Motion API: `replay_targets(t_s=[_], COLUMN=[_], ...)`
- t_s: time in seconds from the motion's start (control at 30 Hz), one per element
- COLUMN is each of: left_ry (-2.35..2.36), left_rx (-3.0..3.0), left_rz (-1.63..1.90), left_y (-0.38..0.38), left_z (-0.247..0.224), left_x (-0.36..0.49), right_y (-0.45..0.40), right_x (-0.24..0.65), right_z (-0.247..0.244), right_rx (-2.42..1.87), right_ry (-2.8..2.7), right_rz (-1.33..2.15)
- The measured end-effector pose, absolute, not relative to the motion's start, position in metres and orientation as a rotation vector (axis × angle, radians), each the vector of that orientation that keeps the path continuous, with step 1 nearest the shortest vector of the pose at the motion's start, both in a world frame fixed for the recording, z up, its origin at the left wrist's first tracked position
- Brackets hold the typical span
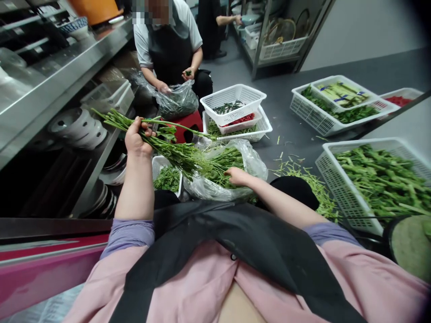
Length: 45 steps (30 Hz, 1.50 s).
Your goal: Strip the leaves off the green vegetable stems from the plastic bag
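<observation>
My left hand [138, 138] is wrapped round a bunch of long green stems [168, 148], its leafy ends hanging down to the right. Below and to the right, an open clear plastic bag [257, 161] holds more leafy greens [224, 163] and lies by my lap. My right hand [237, 176] reaches to the greens at the bag, fingers pressed together; what they pinch is hidden. Beneath the bunch, a small white basket [180, 184] contains cut greens.
A person [171, 40] sits opposite with another bag [177, 101]. Stacked white baskets [235, 96] stand ahead. A basket of green stalks [350, 179] is at the right, beside loose stems [303, 177] on the floor. A steel shelf [60, 76] runs along the left.
</observation>
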State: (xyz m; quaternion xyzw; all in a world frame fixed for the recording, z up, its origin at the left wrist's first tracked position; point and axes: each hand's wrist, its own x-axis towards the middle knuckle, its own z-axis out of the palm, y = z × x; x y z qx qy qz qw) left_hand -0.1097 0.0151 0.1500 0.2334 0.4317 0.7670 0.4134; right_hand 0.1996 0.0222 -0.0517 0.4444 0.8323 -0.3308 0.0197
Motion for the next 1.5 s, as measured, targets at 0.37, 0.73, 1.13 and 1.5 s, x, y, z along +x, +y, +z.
replay_targets(t_s=[0.37, 0.73, 1.13, 1.5], left_ry=[1.095, 1.136, 1.203, 1.187], left_rx=[0.659, 0.649, 0.69, 0.69], left_rz=[1.843, 1.745, 1.811, 1.695], left_y=[0.017, 0.017, 0.021, 0.023], left_z=[0.147, 0.13, 0.136, 0.117], left_x=[-0.086, -0.044, -0.055, -0.031], right_y=[0.021, 0.019, 0.019, 0.023], right_x=[0.197, 0.222, 0.216, 0.2], right_z=[0.068, 0.011, -0.033, 0.05], right_rx=[1.608, 1.953, 1.79, 1.141], right_ry=[2.642, 1.721, 2.646, 2.076], right_rz=[-2.452, -3.489, -1.531, -2.812])
